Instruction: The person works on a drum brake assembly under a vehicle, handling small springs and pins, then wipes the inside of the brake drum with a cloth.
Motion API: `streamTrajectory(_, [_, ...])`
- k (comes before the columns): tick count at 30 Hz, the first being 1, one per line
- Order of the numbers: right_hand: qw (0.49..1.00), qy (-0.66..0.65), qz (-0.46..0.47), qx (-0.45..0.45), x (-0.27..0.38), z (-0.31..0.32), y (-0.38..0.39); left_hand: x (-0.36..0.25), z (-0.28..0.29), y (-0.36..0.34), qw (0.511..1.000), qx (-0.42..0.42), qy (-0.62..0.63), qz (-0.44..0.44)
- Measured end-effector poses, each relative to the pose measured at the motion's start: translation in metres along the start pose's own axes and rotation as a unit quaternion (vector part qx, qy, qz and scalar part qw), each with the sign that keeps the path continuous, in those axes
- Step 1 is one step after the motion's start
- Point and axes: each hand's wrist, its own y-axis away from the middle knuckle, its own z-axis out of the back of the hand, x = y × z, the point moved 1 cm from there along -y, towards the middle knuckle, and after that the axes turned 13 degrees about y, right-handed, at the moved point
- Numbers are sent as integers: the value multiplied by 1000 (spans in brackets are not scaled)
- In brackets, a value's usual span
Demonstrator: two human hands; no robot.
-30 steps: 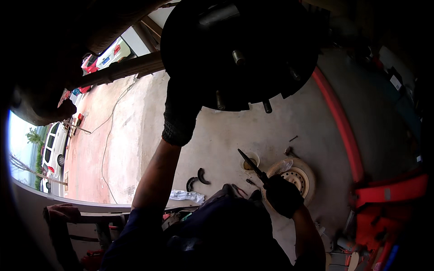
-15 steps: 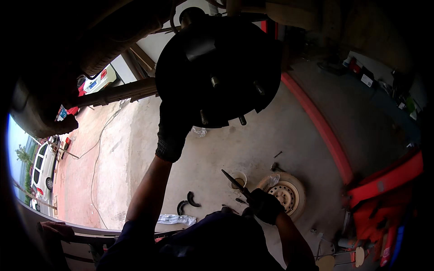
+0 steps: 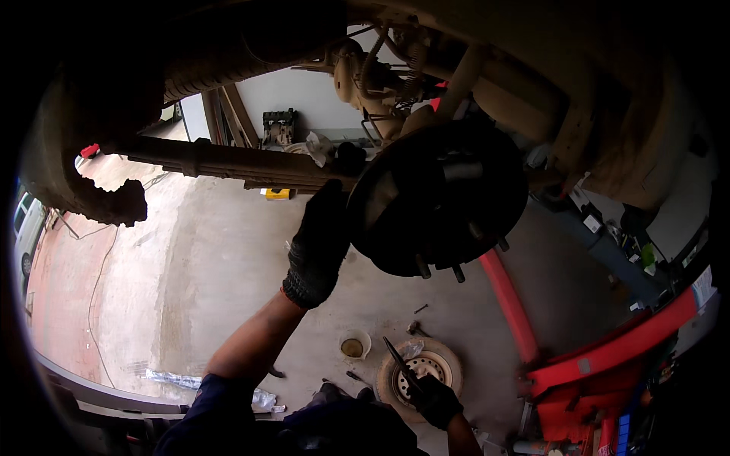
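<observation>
A dark round wheel hub assembly point(image 3: 437, 209) with several studs along its lower part hangs in front of me under a raised vehicle. My left hand point(image 3: 313, 254), in a dark knitted glove, reaches up to its left edge, just below a rusty leaf spring point(image 3: 220, 163). Shadow hides those fingers, so their grip on the edge cannot be told. Low in front of my body, my gloved right hand point(image 3: 435, 401) is closed around a long, dark, tapered tool point(image 3: 397, 356). The tool's point slants up and left, apart from the hub.
Below lies a wheel with a tyre point(image 3: 455, 361), beside a pale container point(image 3: 355, 346) and a hammer point(image 3: 415, 328). Red lift arms point(image 3: 616, 342) stand at right, near a cluttered bench point(image 3: 616, 243). Plastic wrapping point(image 3: 179, 380) lies on the floor at left.
My view has shifted, so the hub now appears lower and farther right, with more of the underbody showing. My left hand stays at the hub's edge; my right still holds the tool low.
</observation>
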Motion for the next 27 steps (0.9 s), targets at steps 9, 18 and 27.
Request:
streamTrajectory(9, [999,12,22,27,8,15,-10,-44,-12,-70,970,62,-213,-97])
streamTrajectory(18, [989,41,117,83,-41,24,-16,-36,-36,-69,944,61,-317,-68])
streamTrajectory(27, [998,-42,46,29,-175,18,1,-38,-36,8,959,-266,-97,17])
